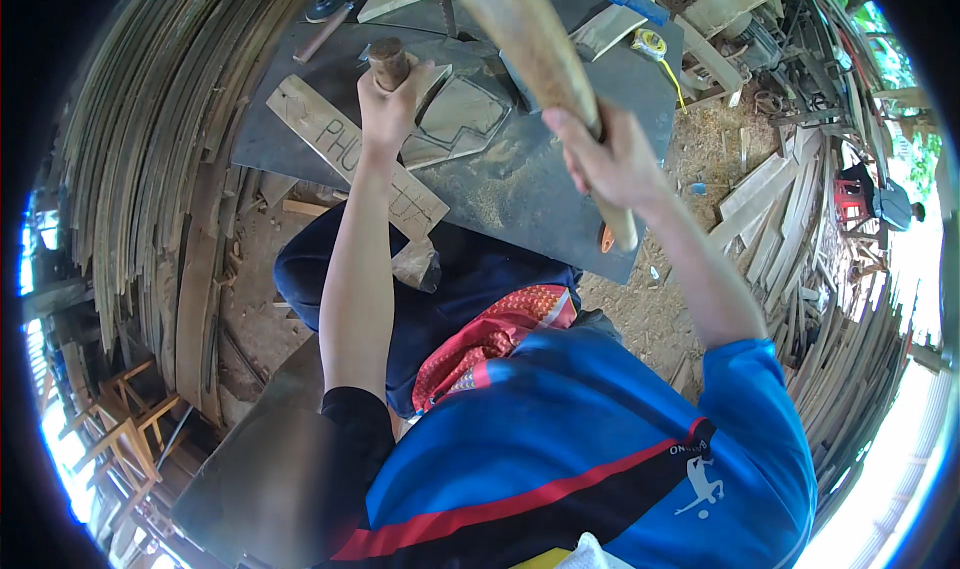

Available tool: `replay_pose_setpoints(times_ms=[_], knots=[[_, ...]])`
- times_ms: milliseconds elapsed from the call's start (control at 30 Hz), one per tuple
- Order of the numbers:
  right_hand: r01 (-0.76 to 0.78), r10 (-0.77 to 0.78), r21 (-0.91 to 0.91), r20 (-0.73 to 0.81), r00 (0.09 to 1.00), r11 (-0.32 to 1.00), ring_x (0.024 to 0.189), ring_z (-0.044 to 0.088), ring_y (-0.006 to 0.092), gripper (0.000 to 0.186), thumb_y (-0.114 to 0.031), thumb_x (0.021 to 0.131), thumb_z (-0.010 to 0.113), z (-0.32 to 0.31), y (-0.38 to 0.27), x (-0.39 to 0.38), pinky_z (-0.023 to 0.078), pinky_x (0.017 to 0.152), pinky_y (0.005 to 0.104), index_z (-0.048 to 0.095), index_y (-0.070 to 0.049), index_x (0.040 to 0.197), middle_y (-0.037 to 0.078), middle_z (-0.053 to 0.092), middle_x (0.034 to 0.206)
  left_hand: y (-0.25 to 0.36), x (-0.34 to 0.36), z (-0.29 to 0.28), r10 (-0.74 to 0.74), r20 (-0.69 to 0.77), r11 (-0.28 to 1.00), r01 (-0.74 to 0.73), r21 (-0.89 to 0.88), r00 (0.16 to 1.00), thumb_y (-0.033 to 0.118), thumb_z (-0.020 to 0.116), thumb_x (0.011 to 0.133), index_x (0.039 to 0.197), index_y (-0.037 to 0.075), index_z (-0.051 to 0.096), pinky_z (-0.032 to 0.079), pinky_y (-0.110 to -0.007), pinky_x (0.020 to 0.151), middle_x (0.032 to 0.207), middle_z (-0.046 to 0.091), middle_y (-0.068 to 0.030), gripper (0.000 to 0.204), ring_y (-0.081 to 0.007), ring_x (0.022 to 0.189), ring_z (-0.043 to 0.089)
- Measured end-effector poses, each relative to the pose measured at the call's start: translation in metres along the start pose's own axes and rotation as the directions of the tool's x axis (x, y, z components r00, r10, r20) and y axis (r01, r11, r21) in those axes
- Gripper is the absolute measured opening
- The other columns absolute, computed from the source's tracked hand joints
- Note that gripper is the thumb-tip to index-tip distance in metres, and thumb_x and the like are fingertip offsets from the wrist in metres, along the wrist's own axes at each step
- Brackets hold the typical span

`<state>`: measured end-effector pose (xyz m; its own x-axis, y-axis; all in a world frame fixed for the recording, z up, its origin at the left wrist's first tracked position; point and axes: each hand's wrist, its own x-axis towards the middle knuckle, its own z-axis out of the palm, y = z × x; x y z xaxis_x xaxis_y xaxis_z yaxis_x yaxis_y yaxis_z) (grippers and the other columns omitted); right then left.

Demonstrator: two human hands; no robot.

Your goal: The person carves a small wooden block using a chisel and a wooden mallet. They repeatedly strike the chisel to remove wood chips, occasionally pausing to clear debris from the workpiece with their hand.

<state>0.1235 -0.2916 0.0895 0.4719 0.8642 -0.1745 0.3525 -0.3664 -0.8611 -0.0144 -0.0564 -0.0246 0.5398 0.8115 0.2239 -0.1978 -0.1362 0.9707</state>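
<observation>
Wood filled the scene: a carved wooden panel (455, 119) was laid flat on a dark desk (530, 194), dusted with sawdust. A chisel (388, 62) with a round wooden handle was held upright at the panel's left edge, and the left hand (385, 109) was wrapped tight around that handle. A thick wooden mallet (545, 54) was raised above the desk; the right hand (610, 159) was closed firmly on its lower shaft, with the head tilted up and away toward the top of the view. The step in hand was judged to be carving, caught at the lifted point of a stroke. The next move would seem to call for a square strike on the chisel's butt, with the tool kept steady so that the edge stays on its line. Whether the blade was touching the wood could not be told, since it was hidden by the fist.

A lettered plank (350, 154) was seen just left of the panel, a yellow tape measure (652, 42) near the desk's far right corner, and stacked timber strips (790, 194) well off to the right. No containers could be made out; loose shavings were merely spread on the ground.
</observation>
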Motion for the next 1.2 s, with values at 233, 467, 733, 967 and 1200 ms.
replay_pose_setpoints(times_ms=[233,467,733,967,1200], knots=[[-0.327,0.32,0.007,0.182,0.93,0.945,0.048,0.062,0.0153,0.057,-0.053,0.095,0.065,0.057,0.101,-0.02,0.049,0.047,0.0338,0.063,0.004,0.098,0.006,0.059,0.059,-0.007,0.033,-0.041,-0.143,-0.086,0.809,0.067,-0.584,0.986,0.002,0.064,0.089,0.073,0.008,0.05,0.029,-0.028,0.049,0.056,0.041,0.0021,0.022,-0.0099,0.05,0.039],[-0.369,0.354,0.04,0.203,0.913,0.928,0.05,0.063,0.0158,0.057,-0.054,0.095,0.064,0.078,0.122,-0.024,0.05,0.047,0.0338,0.06,0.003,0.096,0.007,0.059,0.062,0.007,0.032,-0.091,-0.212,-0.243,0.74,-0.006,-0.672,0.947,0.023,0.055,0.096,0.069,0.015,0.038,0.02,-0.029,0.05,0.055,0.025,0.0042,0.032,-0.0103,0.049,0.021],[-0.413,0.388,0.053,0.257,0.885,0.909,0.047,0.056,0.011,0.049,-0.048,0.099,0.062,0.076,0.123,-0.021,0.046,0.043,0.0295,0.059,0.001,0.109,0.001,0.054,0.062,0.013,0.005,-0.05,-0.078,-0.071,0.807,0.021,-0.59,0.994,0.018,0.053,0.094,0.07,0.012,0.038,0.02,-0.03,0.046,0.051,0.028,0.0013,0.028,-0.0116,0.044,0.023],[-0.396,0.378,0.038,0.226,0.898,0.917,0.05,0.059,0.0127,0.051,-0.049,0.097,0.064,0.076,0.127,-0.02,0.048,0.047,0.0308,0.06,0.001,0.106,0.004,0.056,0.062,-0.003,0.023,-0.051,-0.125,-0.028,0.809,0.085,-0.582,0.992,0.02,0.053,0.094,0.07,0.012,0.04,0.022,-0.029,0.045,0.05,0.028,0.0019,0.028,-0.011,0.043,0.024],[-0.238,0.255,-0.18,0.078,0.964,0.955,0.066,0.069,0.0395,0.06,-0.054,0.094,0.064,0.079,0.12,-0.028,0.052,0.062,0.047,0.059,0.006,0.095,0.025,0.065,0.07,-0.008,0.033,-0.06,-0.159,0.074,0.791,0.172,-0.587,0.985,0.026,0.05,0.091,0.072,0.013,0.041,0.021,-0.028,0.047,0.051,0.029,0.0034,0.026,-0.01,0.046,0.024]])
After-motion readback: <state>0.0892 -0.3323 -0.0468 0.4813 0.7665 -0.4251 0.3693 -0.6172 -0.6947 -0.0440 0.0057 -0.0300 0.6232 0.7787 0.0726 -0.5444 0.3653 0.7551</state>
